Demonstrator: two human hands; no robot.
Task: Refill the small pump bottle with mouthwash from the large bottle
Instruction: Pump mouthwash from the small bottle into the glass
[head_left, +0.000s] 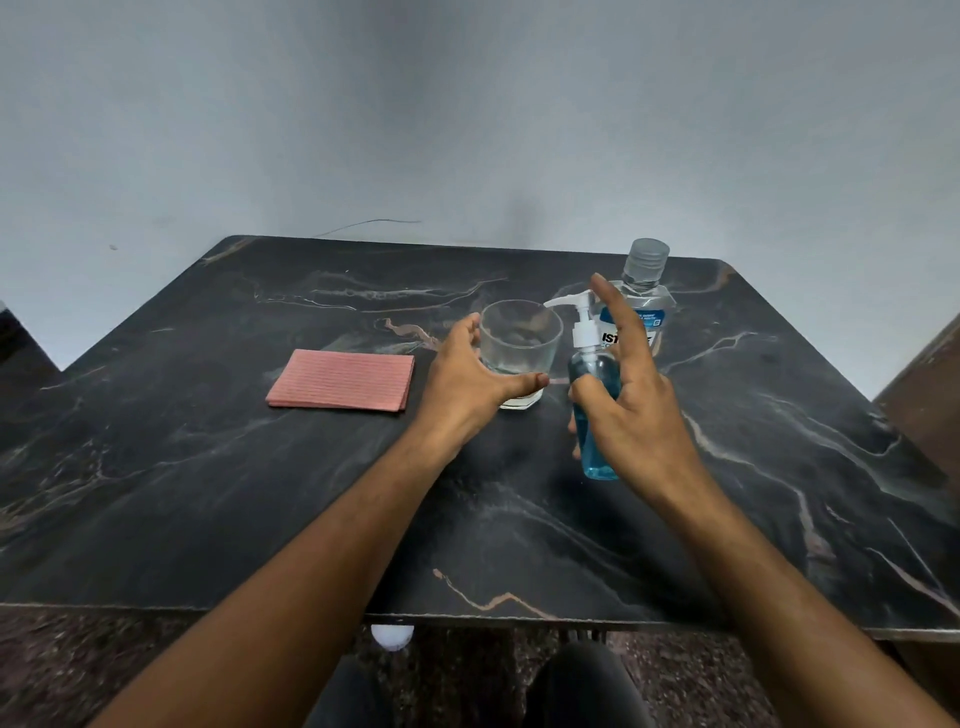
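Note:
The small pump bottle (592, 374), clear with blue liquid and a white pump head, stands upright right of centre on the dark marble table (208, 467). My right hand (639, 415) is wrapped around its body, thumb in front, fingertips showing on its left side, index finger raised beside the pump. Behind it stands the large mouthwash bottle (644, 280), clear with a grey cap and blue label, partly hidden by my fingers. My left hand (467, 384) is spread beside an empty drinking glass (519, 338), thumb across the glass's lower front, fingers near its left rim.
A folded pink cloth (343, 380) lies left of the glass. A grey wall runs behind the table's far edge. My dark-clad knees (582, 686) show below the near edge. A brown piece of furniture (930, 395) is at the right.

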